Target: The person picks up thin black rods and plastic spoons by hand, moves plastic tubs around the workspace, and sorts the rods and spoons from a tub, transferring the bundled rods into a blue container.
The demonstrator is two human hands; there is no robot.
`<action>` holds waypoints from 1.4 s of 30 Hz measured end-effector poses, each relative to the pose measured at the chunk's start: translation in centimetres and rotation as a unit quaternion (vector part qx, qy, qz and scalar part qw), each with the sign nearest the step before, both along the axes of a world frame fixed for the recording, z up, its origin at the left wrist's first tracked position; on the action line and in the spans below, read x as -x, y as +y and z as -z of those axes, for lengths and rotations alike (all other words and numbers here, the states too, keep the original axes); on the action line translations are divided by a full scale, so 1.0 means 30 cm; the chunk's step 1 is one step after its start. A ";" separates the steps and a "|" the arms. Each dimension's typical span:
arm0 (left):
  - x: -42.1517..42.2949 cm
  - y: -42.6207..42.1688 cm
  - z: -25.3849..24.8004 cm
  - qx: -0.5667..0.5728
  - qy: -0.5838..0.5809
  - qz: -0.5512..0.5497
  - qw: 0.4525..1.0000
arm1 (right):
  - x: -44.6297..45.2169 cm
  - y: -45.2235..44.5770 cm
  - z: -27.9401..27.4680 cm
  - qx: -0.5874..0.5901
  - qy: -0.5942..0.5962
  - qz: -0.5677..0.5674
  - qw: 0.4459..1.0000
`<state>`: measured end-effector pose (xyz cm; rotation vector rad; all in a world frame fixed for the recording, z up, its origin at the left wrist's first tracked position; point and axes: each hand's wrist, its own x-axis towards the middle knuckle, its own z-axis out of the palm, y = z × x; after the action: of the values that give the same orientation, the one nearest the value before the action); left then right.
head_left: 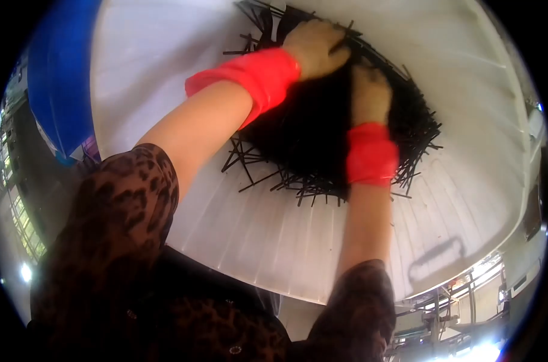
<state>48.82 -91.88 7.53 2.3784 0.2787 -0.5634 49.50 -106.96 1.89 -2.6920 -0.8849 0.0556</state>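
Inside a large white tub point(286, 241) lies a heap of thin black sticks point(304, 139), its middle deep in shadow. Across the far part of the heap reaches my left hand point(317, 49), fingers partly visible and apart, a dark stick beside them. My right hand point(370, 93) is lower and to the right, over the dark heap; its fingers are blurred, so whether they grip anything is unclear. Both hands look covered in pale gloves. Red cuffs point(372, 154) circle both wrists.
The white tub's high curved wall surrounds both arms, and its rim point(238, 276) passes close in front of my body. Something large and blue point(63, 72) stands at the left. Metal frames point(449, 311) show beyond the tub at lower right.
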 end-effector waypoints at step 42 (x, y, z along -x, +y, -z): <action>0.389 0.205 -0.015 -0.239 0.178 -0.125 0.946 | 0.092 -0.172 -0.081 0.190 0.428 0.126 0.875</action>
<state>37.13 -85.74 7.98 2.6216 0.9593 -0.8821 46.72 -112.11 4.33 -2.6186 -0.2464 1.3606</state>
